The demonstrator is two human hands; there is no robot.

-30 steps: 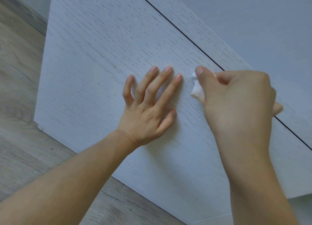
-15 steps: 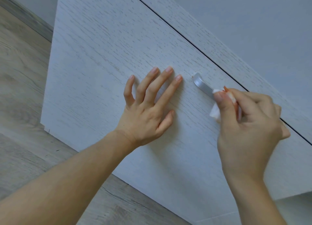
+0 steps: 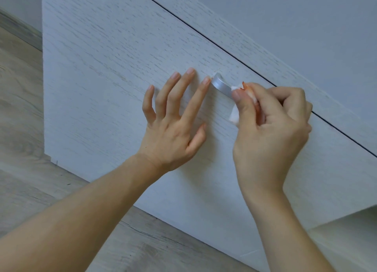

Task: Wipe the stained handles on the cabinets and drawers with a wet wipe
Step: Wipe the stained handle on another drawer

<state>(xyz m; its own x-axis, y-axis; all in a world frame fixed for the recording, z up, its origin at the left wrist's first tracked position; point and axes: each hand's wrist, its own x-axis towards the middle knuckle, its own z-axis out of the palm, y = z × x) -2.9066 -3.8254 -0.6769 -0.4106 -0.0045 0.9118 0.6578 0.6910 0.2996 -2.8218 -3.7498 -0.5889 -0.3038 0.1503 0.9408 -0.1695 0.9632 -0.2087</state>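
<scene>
A silver metal handle (image 3: 221, 85) sticks out of a pale wood-grain drawer front (image 3: 114, 73). My right hand (image 3: 271, 133) pinches a white wet wipe (image 3: 234, 116), smeared orange-red, around the handle's right part, which it hides. My left hand (image 3: 173, 124) presses flat on the drawer front just left of the handle, fingers spread and straight, the index fingertip next to the handle's free end.
A dark gap (image 3: 234, 56) separates this drawer front from the panel above it. Grey wood-look flooring (image 3: 22, 190) lies below and to the left. A pale wall (image 3: 306, 22) rises behind the cabinet at the upper right.
My right hand slid the wipe from the handle's left end toward the right, baring the silver metal and showing orange stain on the wipe. My left hand stayed pressed on the drawer.
</scene>
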